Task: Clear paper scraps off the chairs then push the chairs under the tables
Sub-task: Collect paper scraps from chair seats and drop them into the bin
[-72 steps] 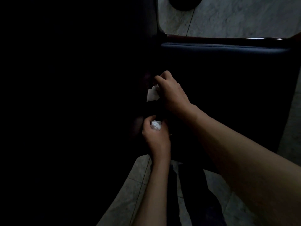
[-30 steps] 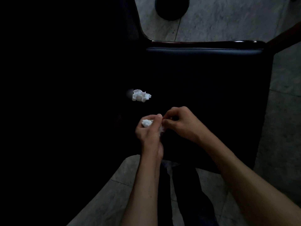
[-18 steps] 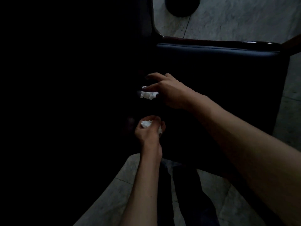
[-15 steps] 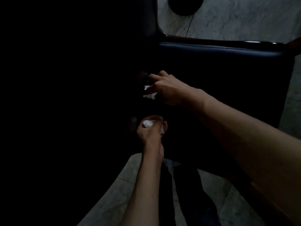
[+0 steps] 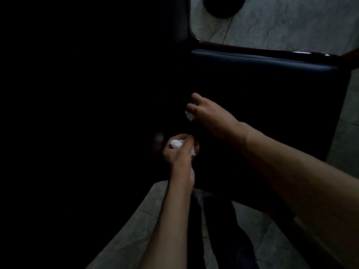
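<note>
**White scraps in both hands: risk of a drop into the dark side of the seat**

White crumpled paper is the only bright material I can read from the head view. The left hand [image 5: 179, 150] has its fingers [image 5: 185, 137] curled round a wad of paper scraps [image 5: 176, 144], held over the near left part of the chair seat [image 5: 272, 105]. The right hand [image 5: 208, 110] is further out over the same dark padded seat, fingers bent down and pinching a second scrap [image 5: 189, 115] at its left edge. I cannot tell whether that scrap is clear of the upholstery or touching it.

Hazards, as I judge them:

1. The right-hand hold looks slight, at the fingertips only. A loose pinch could let the scrap fall back onto the seat, or off its left edge.
2. Everything left of the hands is black in this view. A dropped piece there would be very hard to find, and I cannot confirm that no other scraps lie in that area.
3. The left hand looks full. Adding another piece may force the fingers to loosen and spill what they hold.
4. Pale stone floor [image 5: 281, 22] shows beyond the seat's wooden rail [image 5: 252, 49]; white paper landing there could be missed against it.

Pushing the chair in is not yet begun.
</note>
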Available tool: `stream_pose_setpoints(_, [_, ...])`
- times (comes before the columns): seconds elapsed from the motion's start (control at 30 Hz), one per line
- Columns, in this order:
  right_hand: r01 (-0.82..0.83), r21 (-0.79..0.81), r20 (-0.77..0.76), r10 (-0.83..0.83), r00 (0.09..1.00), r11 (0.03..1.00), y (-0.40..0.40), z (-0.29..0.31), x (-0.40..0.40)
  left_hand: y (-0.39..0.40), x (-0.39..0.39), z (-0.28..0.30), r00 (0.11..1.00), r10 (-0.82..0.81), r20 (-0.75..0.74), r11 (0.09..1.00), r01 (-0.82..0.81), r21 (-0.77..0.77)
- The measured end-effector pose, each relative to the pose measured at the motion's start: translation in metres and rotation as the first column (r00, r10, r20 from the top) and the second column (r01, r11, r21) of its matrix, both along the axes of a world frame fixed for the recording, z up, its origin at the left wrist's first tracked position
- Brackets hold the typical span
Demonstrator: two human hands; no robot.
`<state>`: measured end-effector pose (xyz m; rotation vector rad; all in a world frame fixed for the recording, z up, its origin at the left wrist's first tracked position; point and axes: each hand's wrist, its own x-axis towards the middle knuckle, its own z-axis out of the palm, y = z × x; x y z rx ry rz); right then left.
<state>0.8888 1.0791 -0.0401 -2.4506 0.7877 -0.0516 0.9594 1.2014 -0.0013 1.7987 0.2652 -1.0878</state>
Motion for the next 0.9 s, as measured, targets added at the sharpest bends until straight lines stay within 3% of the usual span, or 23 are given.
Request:
stream_pose_setpoints(0.2, [0.198, 0.063, -0.01, -0.197, 0.98, 0.978, 0.023, -0.009, -0.027, 0.0, -0.002, 0.01, 0.998, -0.054, -0.014, 0.998, 0.053, -0.02])
stream_pose_setpoints(0.37, [0.518, 0.293, -0.002, -0.542, 0.841, 0.803, 0.046, 0.015, -0.048, 0.0, -0.004, 0.028, 0.994, -0.111, 0.022, 0.993, 0.112, -0.031])
stream_pose_setpoints(0.47, [0.621, 0.442, 0.062, -0.713, 0.699, 0.648, 0.055, 0.052, -0.057, -0.006, -0.007, 0.053, 0.987, -0.153, 0.052, 0.987, 0.155, -0.046])
stream_pose_setpoints(0.63, [0.722, 0.514, 0.096, -0.868, 0.488, 0.463, 0.063, 0.133, -0.062, -0.011, -0.013, 0.118, 0.964, -0.234, 0.125, 0.96, 0.25, -0.127])
stream_pose_setpoints(0.9, [0.79, 0.41, 0.164, -0.889, 0.428, 0.456, 0.073, 0.284, -0.064, -0.009, -0.01, 0.25, 0.912, -0.328, 0.246, 0.909, 0.375, -0.181])
